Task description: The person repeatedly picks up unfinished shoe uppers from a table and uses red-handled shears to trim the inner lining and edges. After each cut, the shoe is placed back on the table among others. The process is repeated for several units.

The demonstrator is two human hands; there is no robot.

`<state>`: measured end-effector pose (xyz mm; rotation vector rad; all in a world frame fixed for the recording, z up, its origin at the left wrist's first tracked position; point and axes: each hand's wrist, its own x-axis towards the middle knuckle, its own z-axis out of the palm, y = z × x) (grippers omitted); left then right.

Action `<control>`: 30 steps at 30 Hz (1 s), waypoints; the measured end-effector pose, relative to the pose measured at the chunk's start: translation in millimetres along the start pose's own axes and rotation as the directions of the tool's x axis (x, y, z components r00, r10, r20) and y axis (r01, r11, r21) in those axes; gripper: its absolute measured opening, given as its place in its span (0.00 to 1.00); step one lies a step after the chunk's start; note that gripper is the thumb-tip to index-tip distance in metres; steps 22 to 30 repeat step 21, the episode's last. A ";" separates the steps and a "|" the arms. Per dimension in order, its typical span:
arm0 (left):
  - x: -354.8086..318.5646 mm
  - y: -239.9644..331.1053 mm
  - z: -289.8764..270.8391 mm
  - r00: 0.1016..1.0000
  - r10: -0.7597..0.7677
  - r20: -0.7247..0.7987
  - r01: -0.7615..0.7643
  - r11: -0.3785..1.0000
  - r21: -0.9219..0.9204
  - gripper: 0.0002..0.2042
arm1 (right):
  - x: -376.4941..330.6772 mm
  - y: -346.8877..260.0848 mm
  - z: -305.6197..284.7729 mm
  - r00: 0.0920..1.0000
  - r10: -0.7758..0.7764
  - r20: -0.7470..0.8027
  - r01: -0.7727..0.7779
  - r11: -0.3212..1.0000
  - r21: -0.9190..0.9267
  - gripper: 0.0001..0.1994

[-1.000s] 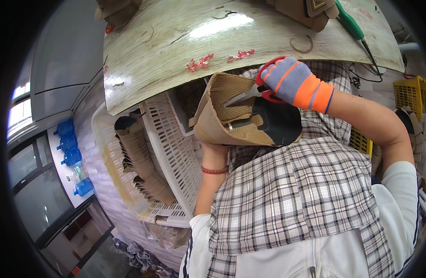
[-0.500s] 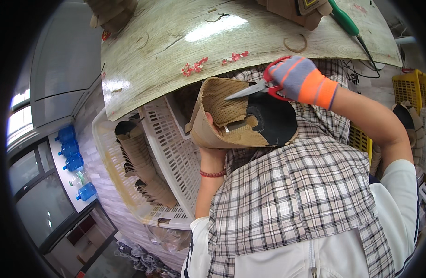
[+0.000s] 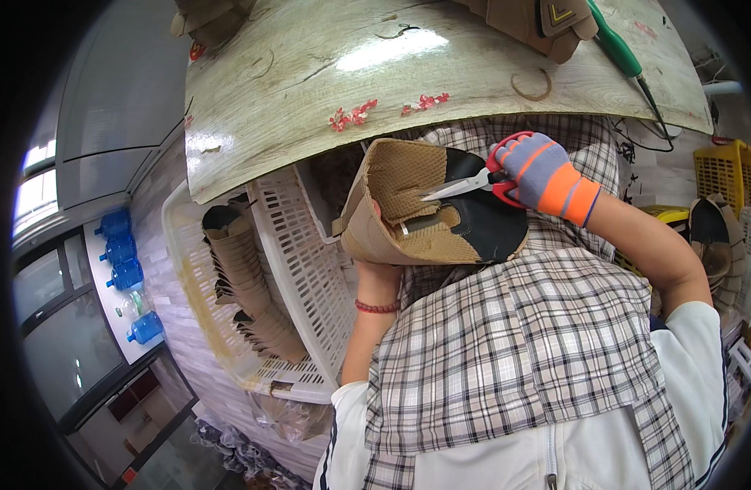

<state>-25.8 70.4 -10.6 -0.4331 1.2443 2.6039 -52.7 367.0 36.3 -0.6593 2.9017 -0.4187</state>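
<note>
I am seeing the left hand (image 3: 375, 245) mostly hidden beneath the tan shoe upper (image 3: 416, 208), gripping it from below and holding it up over the lap. The gloved right hand (image 3: 547, 167) is curling tight around the red-handled scissors (image 3: 482, 178), whose blades are lying narrowly parted on the upper's mesh lining. Beyond them the wooden table (image 3: 326, 90) is carrying a green screwdriver (image 3: 625, 57).

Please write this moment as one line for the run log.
left hand: holds tan shoe upper from below | right hand: gloved, red-handled scissors, blades at upper | beside: white crate of uppers
</note>
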 end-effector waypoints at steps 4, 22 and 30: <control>5.4 -7.3 -8.2 0.999 -0.048 -0.020 0.046 0.996 -0.076 0.21 | -14.6 16.8 2.3 0.997 0.062 0.048 -0.062 0.998 -0.010 0.16; 27.6 -4.7 -55.1 0.978 0.104 0.181 -0.116 0.992 0.056 0.29 | -15.7 6.0 -25.4 0.978 0.197 -0.062 -0.179 0.959 0.221 0.19; 27.6 -4.7 -55.1 0.978 0.104 0.181 -0.116 0.992 0.056 0.29 | -15.7 6.0 -25.4 0.978 0.197 -0.062 -0.179 0.959 0.221 0.19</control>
